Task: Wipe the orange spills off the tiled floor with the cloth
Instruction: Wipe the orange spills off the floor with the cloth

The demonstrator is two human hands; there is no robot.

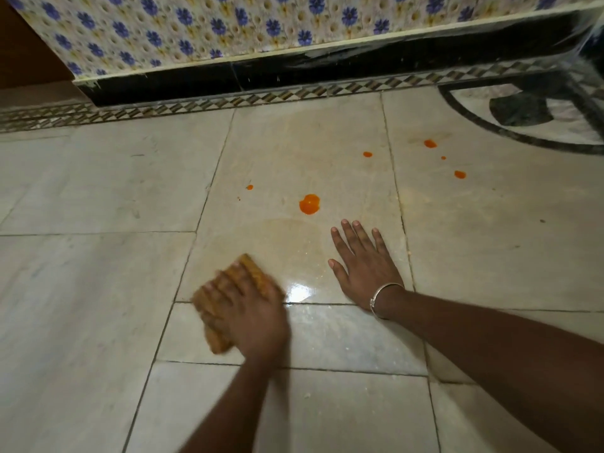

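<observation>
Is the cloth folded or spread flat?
Bunched, not spread: the cloth sits as a thick wad under the left hand. Blur hides individual folds.

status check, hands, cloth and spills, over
Left hand pressing cloth on wet tile. Right hand flat, empty. Largest orange spill plus five small drops unwiped. Nothing blocking.

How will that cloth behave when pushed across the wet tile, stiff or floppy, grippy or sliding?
Probably floppy: the cloth bunches in folds under the left hand. It likely slides easily, since the floor beside it shines wet. It looks stained orange, so it may smear rather than lift the big spill.
</observation>
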